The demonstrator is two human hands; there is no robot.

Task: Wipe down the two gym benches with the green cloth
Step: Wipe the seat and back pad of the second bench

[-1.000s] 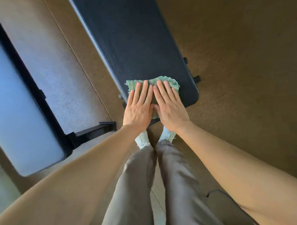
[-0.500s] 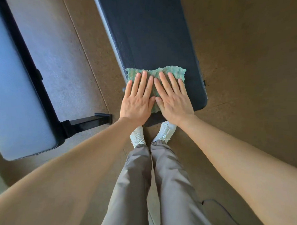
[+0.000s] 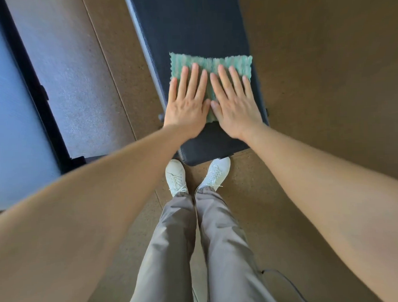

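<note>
The green cloth (image 3: 213, 62) lies spread across the near end of a dark padded gym bench (image 3: 189, 27) that runs away from me. My left hand (image 3: 187, 101) and my right hand (image 3: 234, 104) press flat on the cloth side by side, fingers stretched forward, thumbs almost touching. The cloth's far strip shows beyond my fingertips, and its near part is hidden under my palms. The second bench (image 3: 9, 112) stands at the far left, its pad pale blue with glare.
A strip of brown floor (image 3: 83, 82) separates the two benches. The left bench has a black frame (image 3: 33, 89) with a foot sticking out near my left forearm. My white shoes (image 3: 176, 174) stand at the dark bench's near end. A thin cable (image 3: 286, 281) lies on the floor.
Both hands have pushed the cloth away from me along the dark bench, leaving more bare pad at the near end. The cloth now lies spread wider across the pad.
</note>
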